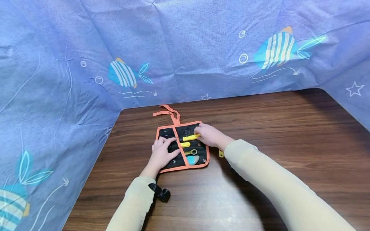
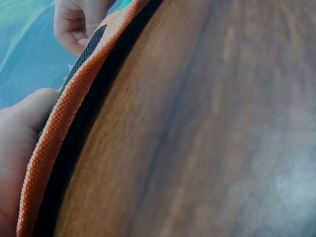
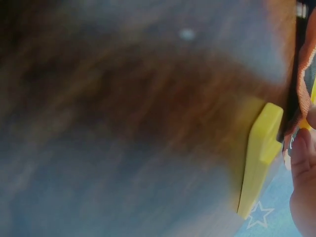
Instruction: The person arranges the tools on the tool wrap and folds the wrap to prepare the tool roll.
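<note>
A black tool roll [image 1: 188,131] with orange trim lies spread flat on the table. My left hand [image 1: 162,153] rests on its left half, fingers spread beside the orange middle strip. At the upper right of the roll, my right hand [image 1: 210,134] pinches the end of a yellow tool [image 1: 189,138]; its far end is at the pocket edge. Below it, a second yellow handle [image 1: 185,145], a ring-ended wrench [image 1: 193,151] and a teal-and-grey tool [image 1: 193,159] stick out of the pockets. In the right wrist view, fingertips [image 3: 302,148] meet something yellow.
A yellow piece [image 3: 261,153] lies on the wooden table [image 1: 289,134] right of the roll, partly under my right forearm. Orange ties [image 1: 170,111] trail from the roll's far edge. A blue fish-print cloth [image 1: 196,48] hangs behind and beside the table.
</note>
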Demonstrator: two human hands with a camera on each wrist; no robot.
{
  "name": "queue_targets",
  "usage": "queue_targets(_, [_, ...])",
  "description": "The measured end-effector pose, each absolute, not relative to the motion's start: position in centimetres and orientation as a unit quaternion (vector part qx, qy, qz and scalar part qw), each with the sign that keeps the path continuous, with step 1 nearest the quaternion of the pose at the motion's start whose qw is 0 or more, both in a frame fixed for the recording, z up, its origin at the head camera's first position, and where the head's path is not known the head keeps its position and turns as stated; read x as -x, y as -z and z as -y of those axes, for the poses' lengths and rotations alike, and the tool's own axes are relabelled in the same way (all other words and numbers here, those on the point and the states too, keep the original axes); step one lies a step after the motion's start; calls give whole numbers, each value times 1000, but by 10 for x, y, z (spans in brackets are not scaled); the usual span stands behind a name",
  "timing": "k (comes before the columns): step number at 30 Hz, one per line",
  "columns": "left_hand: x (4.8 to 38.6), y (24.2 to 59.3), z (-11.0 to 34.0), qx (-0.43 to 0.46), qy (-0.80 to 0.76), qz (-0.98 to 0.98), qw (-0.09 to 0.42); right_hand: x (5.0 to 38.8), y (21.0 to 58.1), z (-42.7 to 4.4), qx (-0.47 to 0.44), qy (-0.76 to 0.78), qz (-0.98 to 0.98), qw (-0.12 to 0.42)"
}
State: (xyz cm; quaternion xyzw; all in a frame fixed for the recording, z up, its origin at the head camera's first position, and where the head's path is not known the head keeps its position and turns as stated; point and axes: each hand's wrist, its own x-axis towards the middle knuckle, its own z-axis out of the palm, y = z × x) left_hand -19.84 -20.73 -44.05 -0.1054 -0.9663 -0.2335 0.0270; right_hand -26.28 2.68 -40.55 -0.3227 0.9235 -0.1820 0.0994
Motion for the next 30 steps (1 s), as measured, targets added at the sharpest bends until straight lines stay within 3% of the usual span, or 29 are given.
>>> queue_targets(18, [209,436,200,80,157,983,-43,262,403,-24,338,182,-919,89])
queue_targets(30, [212,435,193,58,145,987,-35,264,406,-26,332,182,-920,101])
